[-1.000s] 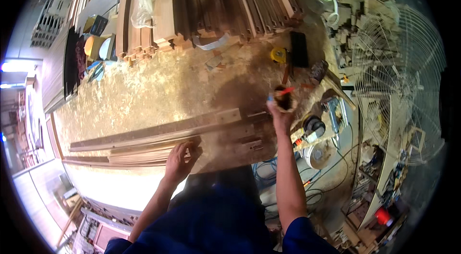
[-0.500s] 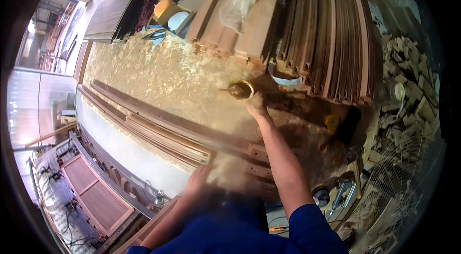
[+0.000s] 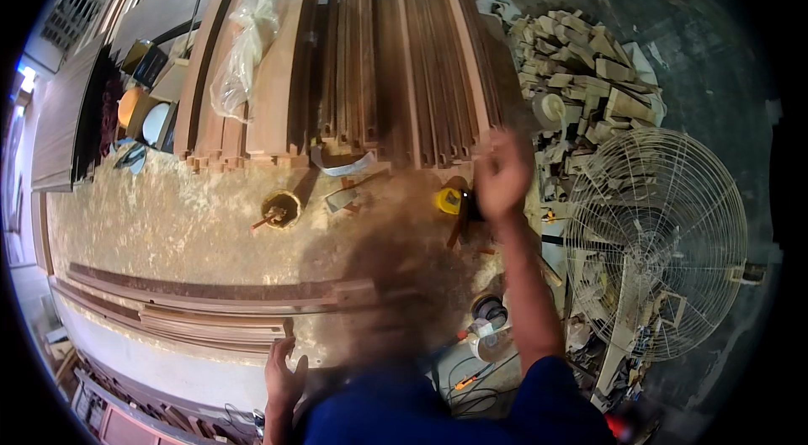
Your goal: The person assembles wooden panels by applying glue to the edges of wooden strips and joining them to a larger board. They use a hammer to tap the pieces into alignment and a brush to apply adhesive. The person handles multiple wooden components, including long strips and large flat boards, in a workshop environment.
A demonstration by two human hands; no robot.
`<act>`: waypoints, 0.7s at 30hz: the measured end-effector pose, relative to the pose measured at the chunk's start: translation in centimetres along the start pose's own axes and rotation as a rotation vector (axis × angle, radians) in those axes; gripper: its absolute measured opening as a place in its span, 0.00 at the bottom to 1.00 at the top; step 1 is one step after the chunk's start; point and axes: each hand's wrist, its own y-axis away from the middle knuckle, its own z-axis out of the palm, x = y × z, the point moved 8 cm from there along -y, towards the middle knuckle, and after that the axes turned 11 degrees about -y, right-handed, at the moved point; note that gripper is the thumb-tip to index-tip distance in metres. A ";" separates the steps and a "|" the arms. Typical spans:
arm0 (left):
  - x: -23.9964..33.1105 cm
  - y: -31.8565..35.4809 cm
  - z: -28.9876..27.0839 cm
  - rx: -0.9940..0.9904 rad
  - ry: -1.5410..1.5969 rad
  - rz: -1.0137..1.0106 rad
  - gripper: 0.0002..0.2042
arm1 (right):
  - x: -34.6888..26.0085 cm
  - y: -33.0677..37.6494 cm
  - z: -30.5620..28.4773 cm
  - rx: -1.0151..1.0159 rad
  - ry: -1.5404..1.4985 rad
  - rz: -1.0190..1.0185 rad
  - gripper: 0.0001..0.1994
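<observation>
The one camera on my head looks steeply down on the worktop (image 3: 168, 218), planks (image 3: 370, 66) at twelve o'clock.

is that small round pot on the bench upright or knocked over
Upright: the round pot stands on the bench with its open mouth facing up and a stick leaning out.

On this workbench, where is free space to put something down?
Bare benchtop lies between the glue pot and the long mouldings. It is crowded near the right hand, around the yellow tape measure, and under the stacked boards.
</observation>
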 end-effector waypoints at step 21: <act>12.4 -2.0 -6.7 -0.137 0.017 0.409 0.28 | -4.4 -0.7 -18.9 -0.265 0.952 0.317 0.33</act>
